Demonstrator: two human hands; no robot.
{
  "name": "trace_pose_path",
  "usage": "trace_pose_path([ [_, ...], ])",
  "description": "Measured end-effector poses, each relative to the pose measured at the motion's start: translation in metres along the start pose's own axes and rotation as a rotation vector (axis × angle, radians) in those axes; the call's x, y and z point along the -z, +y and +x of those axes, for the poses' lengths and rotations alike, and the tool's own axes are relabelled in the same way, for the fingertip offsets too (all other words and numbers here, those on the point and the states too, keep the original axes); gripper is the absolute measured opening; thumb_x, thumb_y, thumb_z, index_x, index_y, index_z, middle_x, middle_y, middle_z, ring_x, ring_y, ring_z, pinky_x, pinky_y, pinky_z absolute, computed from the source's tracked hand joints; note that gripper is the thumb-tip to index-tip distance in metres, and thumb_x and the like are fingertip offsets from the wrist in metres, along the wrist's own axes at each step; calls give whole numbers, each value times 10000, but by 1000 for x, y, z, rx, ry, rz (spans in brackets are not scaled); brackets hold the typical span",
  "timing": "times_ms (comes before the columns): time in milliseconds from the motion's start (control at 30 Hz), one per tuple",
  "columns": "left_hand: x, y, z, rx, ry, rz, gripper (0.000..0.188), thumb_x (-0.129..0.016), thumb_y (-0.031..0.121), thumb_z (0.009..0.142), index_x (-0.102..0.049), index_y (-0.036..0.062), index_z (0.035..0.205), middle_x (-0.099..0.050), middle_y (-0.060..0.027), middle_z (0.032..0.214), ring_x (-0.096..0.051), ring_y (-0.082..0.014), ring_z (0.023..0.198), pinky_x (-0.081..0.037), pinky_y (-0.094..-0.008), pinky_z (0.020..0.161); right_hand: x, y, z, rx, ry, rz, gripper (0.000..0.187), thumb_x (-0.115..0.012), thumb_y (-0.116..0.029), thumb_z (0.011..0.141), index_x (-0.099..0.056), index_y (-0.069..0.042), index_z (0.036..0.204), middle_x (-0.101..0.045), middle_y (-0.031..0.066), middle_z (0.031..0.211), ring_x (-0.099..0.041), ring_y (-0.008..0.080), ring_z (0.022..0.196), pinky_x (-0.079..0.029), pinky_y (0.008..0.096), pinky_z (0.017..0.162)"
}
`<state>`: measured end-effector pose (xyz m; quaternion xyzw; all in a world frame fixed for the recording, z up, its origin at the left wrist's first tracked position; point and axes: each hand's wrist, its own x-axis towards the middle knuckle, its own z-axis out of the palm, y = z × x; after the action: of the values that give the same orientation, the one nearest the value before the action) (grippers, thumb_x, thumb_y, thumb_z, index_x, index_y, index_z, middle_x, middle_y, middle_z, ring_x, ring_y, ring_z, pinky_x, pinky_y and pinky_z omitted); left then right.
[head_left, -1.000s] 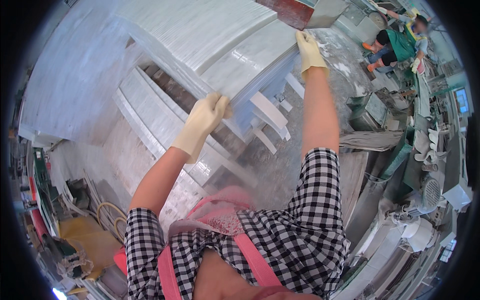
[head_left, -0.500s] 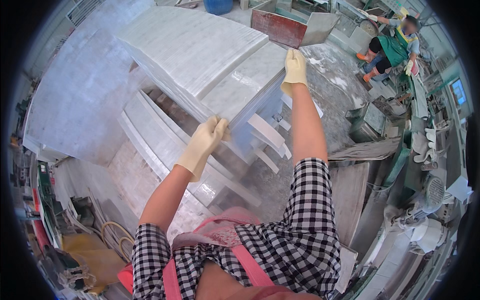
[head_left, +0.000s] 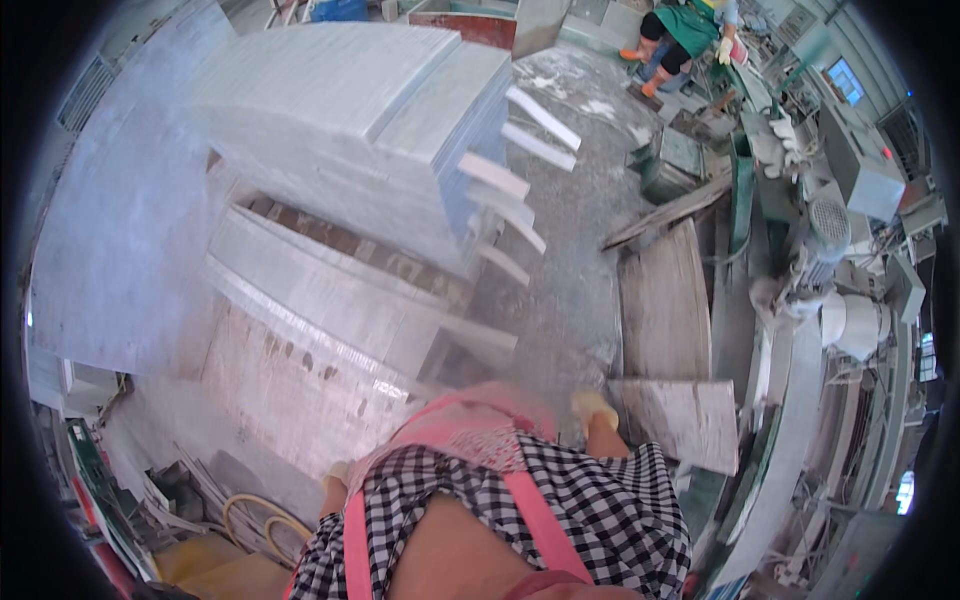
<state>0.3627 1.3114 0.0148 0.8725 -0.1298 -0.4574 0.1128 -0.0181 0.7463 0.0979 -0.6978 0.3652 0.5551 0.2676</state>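
Note:
My right hand (head_left: 594,410), in a cream glove, hangs low at my right side, holding nothing that I can see. My left hand (head_left: 338,472), also gloved, is mostly hidden behind my pink apron at my left side. The fingers of both are blurred or hidden. Ahead stands a tall stack of grey-white stone slabs (head_left: 320,75), with thin strips (head_left: 497,175) jutting out from its right end. Nearer to me lies a lower row of long, slightly curved pale slabs (head_left: 310,290). Both hands are apart from the stacks.
A large bluish-grey panel (head_left: 110,220) fills the left. Wooden boards (head_left: 665,300) lean at the right, beside machinery with a motor (head_left: 828,222). A co-worker in a green apron (head_left: 685,32) sits at the far right. A yellow hose (head_left: 262,520) lies coiled at lower left.
Both hands have let go of the top slab's near edge and dropped back to my sides. My view has turned, so the stack now sits farther left and higher.

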Motion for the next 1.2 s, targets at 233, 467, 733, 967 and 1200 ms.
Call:
trace_pose_path([
  [233,0,-102,32,-243,-90,214,515,-483,477,997,-672,0,1049,-724,-173,910,-700,-311,921,-518,-452,828,-316,22,-21,-118,319,481,322,-588,-294,926,-627,-45,1125,-643,234,1129,-620,362,1057,-500,442,903],
  [467,82,120,70,-458,-62,-520,265,-581,270,975,-639,32,872,-632,-67,721,-577,-124,607,-418,-261,505,-275,-85,-57,136,1329,997,489,-559,-437,962,-696,-10,1156,-683,200,1188,-623,348,1120,-468,430,964],
  [733,31,168,27,-823,-432,-357,376,-560,323,1011,-635,-18,1152,-697,-69,919,-651,-164,875,-531,-295,769,-306,-122,-180,70,1096,1070,440,-530,-413,939,-707,-66,1143,-680,162,1227,-614,393,1147,-481,464,990],
  [967,13,142,60,-700,-449,365,341,-531,294,1026,-630,4,1177,-699,-87,945,-664,-192,897,-536,-306,808,-487,-135,-189,-490,990,1470,379,-560,-387,933,-730,-116,1137,-718,112,1168,-663,310,1111,-522,442,929],
  [1200,-120,209,-31,-618,-575,195,305,-517,276,1034,-637,25,1158,-697,-98,929,-661,-201,871,-534,-313,784,-701,-167,-203,-918,698,1726,351,-578,-350,909,-743,-145,1141,-718,104,1201,-678,308,1125,-539,433,935],
])
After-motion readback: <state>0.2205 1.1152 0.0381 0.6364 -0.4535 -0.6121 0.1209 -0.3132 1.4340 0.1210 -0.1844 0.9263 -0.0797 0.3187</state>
